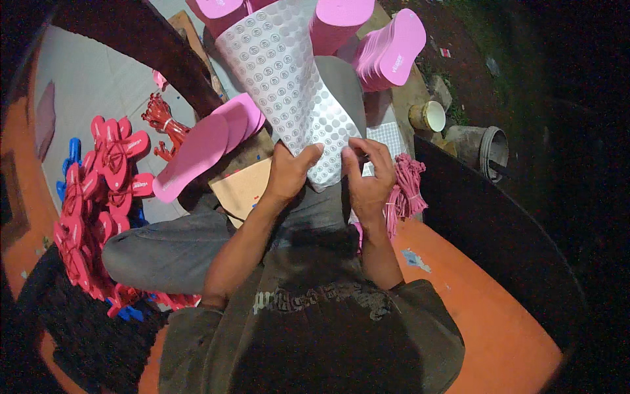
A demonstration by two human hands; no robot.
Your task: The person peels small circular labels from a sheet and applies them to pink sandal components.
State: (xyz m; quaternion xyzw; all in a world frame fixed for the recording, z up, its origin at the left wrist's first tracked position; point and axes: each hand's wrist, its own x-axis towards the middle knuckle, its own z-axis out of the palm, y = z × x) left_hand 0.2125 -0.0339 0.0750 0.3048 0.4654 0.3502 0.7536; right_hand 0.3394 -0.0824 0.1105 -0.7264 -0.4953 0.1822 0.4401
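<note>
I hold a large white sheet patterned with grey round marks (289, 85), curved upward in front of me. My left hand (289, 172) grips its lower edge on the left. At that same edge, my right hand (369, 177) pinches the sheet on the right. Pink sandal soles (200, 154) lie just left of my left hand on a piece of brown cardboard (243, 187). Beside my right hand hangs a bundle of pink sandal straps (408, 187). I sit with my knees in grey trousers (164, 246).
More pink soles (390, 49) are stacked behind the sheet. A heap of red finished sandals (98, 197) and red straps (164, 121) lies on the left floor. A small tin (428, 116) and a grey bucket (482, 148) stand at the right. The orange floor (485, 315) stretches right.
</note>
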